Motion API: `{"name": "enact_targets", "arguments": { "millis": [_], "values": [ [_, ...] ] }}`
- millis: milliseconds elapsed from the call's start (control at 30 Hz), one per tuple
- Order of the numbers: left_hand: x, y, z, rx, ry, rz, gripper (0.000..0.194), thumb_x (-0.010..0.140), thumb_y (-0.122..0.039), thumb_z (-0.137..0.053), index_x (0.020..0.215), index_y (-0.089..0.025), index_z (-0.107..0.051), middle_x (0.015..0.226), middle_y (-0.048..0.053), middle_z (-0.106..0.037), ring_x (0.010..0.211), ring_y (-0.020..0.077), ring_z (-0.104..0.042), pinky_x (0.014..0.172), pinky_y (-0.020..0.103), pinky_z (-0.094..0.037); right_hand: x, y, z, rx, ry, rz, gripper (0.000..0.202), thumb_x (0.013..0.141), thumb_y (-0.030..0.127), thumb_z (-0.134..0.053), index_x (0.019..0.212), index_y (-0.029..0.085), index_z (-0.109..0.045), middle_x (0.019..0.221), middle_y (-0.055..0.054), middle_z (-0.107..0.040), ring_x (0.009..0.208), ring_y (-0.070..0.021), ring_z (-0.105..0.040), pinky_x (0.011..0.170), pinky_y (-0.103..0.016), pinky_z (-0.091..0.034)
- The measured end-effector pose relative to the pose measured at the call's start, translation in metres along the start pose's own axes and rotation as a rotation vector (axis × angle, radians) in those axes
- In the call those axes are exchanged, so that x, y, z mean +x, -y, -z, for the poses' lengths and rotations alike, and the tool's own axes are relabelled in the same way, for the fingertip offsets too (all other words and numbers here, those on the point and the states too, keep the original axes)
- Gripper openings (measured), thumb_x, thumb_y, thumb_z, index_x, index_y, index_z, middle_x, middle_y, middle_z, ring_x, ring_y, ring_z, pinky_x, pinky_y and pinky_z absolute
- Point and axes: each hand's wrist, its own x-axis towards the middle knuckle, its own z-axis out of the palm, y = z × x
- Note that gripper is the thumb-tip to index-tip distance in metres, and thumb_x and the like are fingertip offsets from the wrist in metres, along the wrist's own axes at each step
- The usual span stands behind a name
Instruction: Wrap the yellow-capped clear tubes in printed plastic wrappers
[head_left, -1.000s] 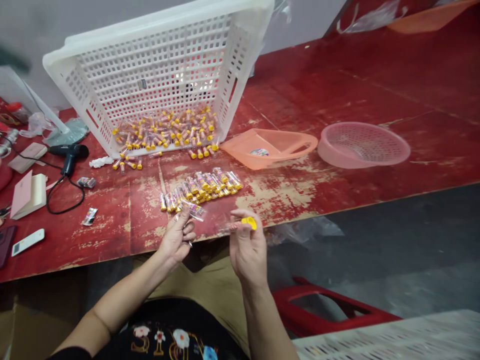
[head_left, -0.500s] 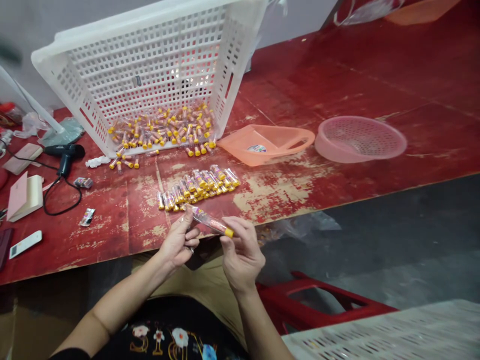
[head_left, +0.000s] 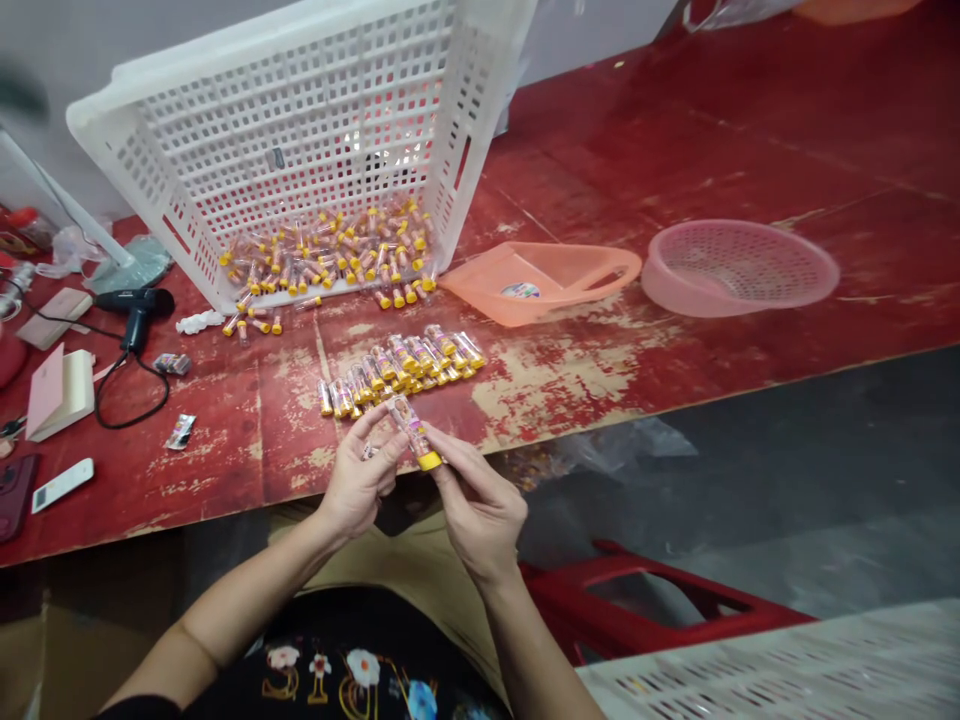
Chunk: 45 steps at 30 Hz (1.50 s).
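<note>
Between my two hands, just off the table's front edge, is a small clear plastic tube (head_left: 412,430) with a yellow cap and a printed clear sleeve around it. My left hand (head_left: 361,480) pinches its side near the upper end. The fingertips of my right hand (head_left: 484,505) grip the yellow-capped end. Just beyond my hands lies a stacked row of similar printed tubes (head_left: 405,362), caps toward me. Behind them, a white plastic crate (head_left: 285,130) tipped on its side holds a heap of yellow-capped tubes (head_left: 330,250), some spilling onto the table.
An orange scoop (head_left: 551,270) and a pink mesh basket (head_left: 739,265) sit to the right on the red table (head_left: 750,160). On the left are a hair dryer (head_left: 135,308), a notebook (head_left: 64,392), and a white device (head_left: 63,486). A red stool (head_left: 660,600) stands below right.
My hands have come closer together. The sleeve, earlier stretching beyond the tube, now sits down around it near the cap. The view has shifted slightly.
</note>
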Motion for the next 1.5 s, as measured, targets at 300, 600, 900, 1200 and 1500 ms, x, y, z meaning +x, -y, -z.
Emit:
{"name": "enact_targets", "arguments": {
  "millis": [300,600,900,1200,1500],
  "values": [
    [-0.005,0.006,-0.003,0.06,0.034,-0.098,0.075,0.071,-0.033,-0.086,0.14,-0.028,-0.057,0.064,-0.008,-0.05,0.042,0.0007,-0.026,0.039,0.016,-0.021,0.003,0.007,-0.001,-0.078,-0.203,-0.013,0.032,0.083,0.008,-0.071,0.104,0.032,-0.078,0.093,-0.002,-0.078,0.084,-0.0209,-0.07,0.079,-0.039,-0.056],
    [-0.003,0.006,-0.004,0.026,0.031,-0.038,0.079,0.07,-0.031,-0.086,0.142,-0.028,-0.054,0.064,-0.009,-0.042,0.042,-0.0006,-0.022,0.039,0.015,-0.018,0.002,0.006,-0.003,-0.074,-0.239,-0.062,0.025,0.083,0.009,-0.072,0.097,0.029,-0.079,0.089,-0.003,-0.076,0.083,-0.019,-0.068,0.079,-0.038,-0.054],
    [0.026,0.018,0.002,0.02,0.009,-0.015,0.078,0.069,-0.033,-0.087,0.139,-0.021,-0.056,0.061,-0.009,-0.051,0.039,-0.0008,-0.024,0.039,0.015,-0.017,0.003,-0.023,-0.002,-0.034,-0.25,-0.24,0.011,0.085,0.024,-0.072,0.093,0.022,-0.079,0.092,-0.006,-0.077,0.086,-0.0203,-0.071,0.083,-0.038,-0.057],
    [0.04,0.018,0.016,-0.215,-0.061,0.22,0.048,0.069,-0.027,-0.086,0.11,-0.013,-0.066,0.09,0.005,-0.066,0.052,0.0012,-0.046,0.041,0.011,-0.025,0.098,-0.133,0.008,-0.346,-0.307,-0.118,0.018,0.085,0.031,-0.066,0.088,0.018,-0.078,0.092,-0.009,-0.078,0.091,-0.0217,-0.068,0.089,-0.04,-0.053],
    [0.03,-0.003,0.051,-0.338,-0.135,0.182,0.05,0.078,-0.001,-0.066,0.126,-0.01,-0.059,0.124,0.019,-0.068,0.098,0.0176,-0.07,0.083,0.026,-0.057,0.199,-0.146,-0.032,-0.772,0.302,-0.138,0.035,0.099,0.023,-0.042,0.118,0.012,-0.068,0.117,-0.016,-0.072,0.106,-0.0222,-0.065,0.096,-0.036,-0.048]
  ]
}}
